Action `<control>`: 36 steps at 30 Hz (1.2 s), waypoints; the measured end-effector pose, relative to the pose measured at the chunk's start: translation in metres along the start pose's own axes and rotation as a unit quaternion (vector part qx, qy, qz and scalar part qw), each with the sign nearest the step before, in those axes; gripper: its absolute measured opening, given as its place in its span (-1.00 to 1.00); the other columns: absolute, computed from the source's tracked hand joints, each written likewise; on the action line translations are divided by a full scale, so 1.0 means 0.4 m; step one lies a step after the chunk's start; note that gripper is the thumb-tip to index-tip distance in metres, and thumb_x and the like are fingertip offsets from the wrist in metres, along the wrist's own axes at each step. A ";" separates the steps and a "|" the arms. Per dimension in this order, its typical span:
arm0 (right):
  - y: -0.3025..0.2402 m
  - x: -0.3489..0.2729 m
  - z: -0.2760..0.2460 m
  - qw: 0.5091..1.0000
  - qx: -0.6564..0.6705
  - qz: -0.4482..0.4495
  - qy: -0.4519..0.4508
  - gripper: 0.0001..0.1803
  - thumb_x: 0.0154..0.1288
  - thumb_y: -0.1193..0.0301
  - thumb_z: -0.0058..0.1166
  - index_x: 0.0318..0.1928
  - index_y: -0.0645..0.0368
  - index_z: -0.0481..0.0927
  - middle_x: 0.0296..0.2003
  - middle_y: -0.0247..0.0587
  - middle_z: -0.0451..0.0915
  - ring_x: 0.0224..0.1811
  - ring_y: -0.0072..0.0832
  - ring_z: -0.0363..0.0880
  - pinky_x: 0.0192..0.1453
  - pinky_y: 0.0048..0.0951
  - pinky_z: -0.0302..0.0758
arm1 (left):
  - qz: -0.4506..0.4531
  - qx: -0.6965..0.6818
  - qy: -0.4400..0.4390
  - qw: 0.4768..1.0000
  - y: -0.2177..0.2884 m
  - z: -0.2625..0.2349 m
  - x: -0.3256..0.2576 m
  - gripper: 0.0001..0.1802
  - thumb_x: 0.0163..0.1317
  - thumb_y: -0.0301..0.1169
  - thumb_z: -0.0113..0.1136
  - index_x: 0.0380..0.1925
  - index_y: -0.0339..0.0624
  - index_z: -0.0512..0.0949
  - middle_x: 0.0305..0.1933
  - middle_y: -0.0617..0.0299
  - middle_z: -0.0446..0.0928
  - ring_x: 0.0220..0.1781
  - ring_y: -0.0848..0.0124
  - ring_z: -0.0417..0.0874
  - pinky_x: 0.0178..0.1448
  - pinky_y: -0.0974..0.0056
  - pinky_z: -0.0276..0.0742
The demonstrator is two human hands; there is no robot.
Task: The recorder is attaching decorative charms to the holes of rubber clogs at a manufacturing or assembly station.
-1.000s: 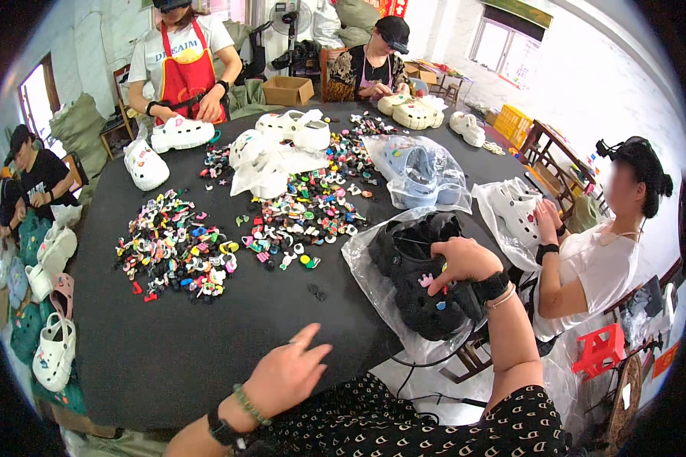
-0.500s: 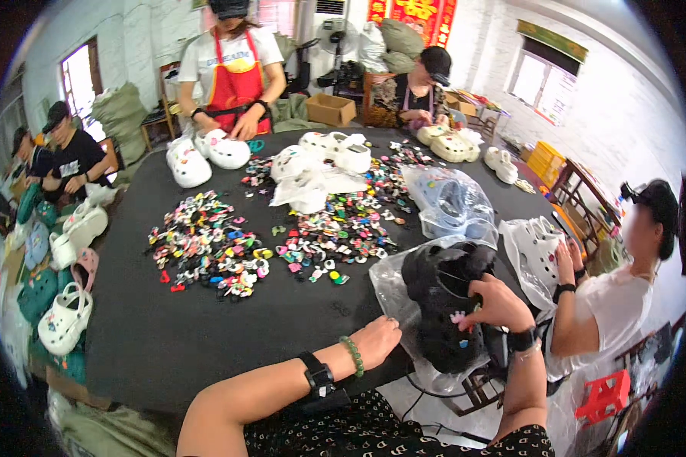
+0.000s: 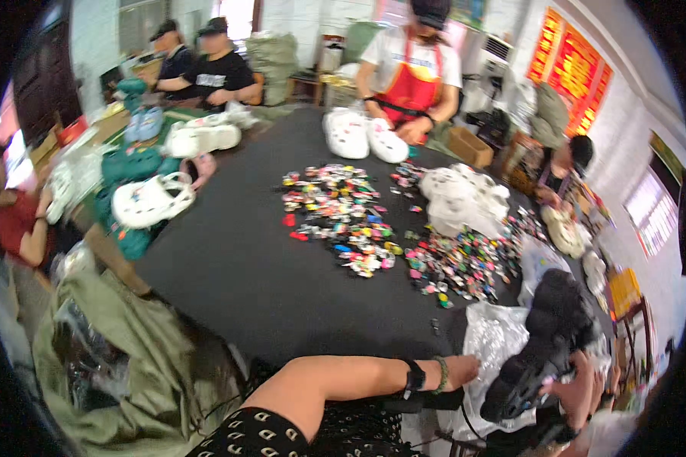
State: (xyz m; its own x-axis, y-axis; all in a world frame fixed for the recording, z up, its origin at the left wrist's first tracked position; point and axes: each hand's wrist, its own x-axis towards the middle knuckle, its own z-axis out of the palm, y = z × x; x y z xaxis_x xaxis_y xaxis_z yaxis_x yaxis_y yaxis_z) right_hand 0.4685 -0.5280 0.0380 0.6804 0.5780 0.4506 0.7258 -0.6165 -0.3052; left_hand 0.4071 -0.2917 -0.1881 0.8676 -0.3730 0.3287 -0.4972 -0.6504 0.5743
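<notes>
Black clogs [image 3: 556, 320] sit heaped on a clear plastic bag [image 3: 495, 343] at the near right edge of the round dark table [image 3: 244, 274], and one of them, a thick-soled black clog [image 3: 522, 381], is held up off the pile. The right hand [image 3: 579, 392] has its grip closed around the lower end of that shoe, fingers wrapped under the sole. The left hand [image 3: 457, 371] reaches across from the forearm with the watch and bead bracelet and rests on the crinkled plastic just beside the shoe; whether its fingers are pinching the bag or only lying flat on it I cannot tell, since they blur into the plastic.

Judging by what lies about, the work looks to be at an early point for this pile. The held shoe shows no coloured charms on the parts that face the camera, and the rest of the black heap looks equally plain. Two broad scatters of small coloured charms [image 3: 343, 217] lie well apart from the hands toward the middle of the table, untouched by either hand. White clogs [image 3: 362, 137] stand at the far edge in front of a person in a red apron [image 3: 411, 84], and more white and green pairs lie at the left by other seated people. A green cloth sack [image 3: 129, 358] slumps by the near left edge.
</notes>
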 end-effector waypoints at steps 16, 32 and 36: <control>-0.119 0.062 0.009 0.973 -0.010 -0.137 -0.188 -0.01 -0.39 0.21 0.66 0.16 0.31 0.53 0.12 0.15 0.53 0.22 0.00 0.46 0.28 -0.13 0.43 | -0.178 0.419 0.276 0.847 0.269 -0.689 -0.611 -0.82 0.12 -0.35 0.19 -0.56 -0.14 0.45 -0.48 0.17 0.44 -0.44 0.17 0.56 -0.36 0.10 0.53; -0.502 0.160 0.259 0.830 0.100 -0.440 -0.327 -0.26 -0.34 0.39 0.60 -0.04 0.22 0.51 -0.24 0.07 0.43 -0.19 0.10 0.45 -0.18 -0.03 0.43 | -0.249 -0.089 0.733 0.627 0.408 -1.009 -1.064 -0.86 0.34 -0.57 0.14 -0.45 -0.26 0.51 -0.33 0.28 0.52 -0.27 0.43 0.63 0.14 0.21 0.67; -0.556 0.171 0.299 0.804 0.139 -0.464 -0.345 -0.34 -0.30 0.37 0.55 -0.08 0.15 0.53 -0.25 0.03 0.39 -0.18 0.04 0.41 -0.16 -0.07 0.38 | -0.176 -0.064 0.786 0.589 0.403 -1.159 -1.199 -0.89 0.34 -0.55 0.12 -0.35 -0.39 0.47 -0.27 0.19 0.50 -0.18 0.36 0.63 0.13 0.25 0.66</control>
State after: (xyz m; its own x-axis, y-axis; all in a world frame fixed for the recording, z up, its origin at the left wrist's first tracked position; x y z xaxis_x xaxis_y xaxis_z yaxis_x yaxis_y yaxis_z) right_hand 0.3659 -0.2873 0.0364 -0.3432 0.9380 0.0486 0.8829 0.3399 -0.3241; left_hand -0.0889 0.0891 0.0944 -0.1059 0.9092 0.4027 -0.3702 -0.4119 0.8326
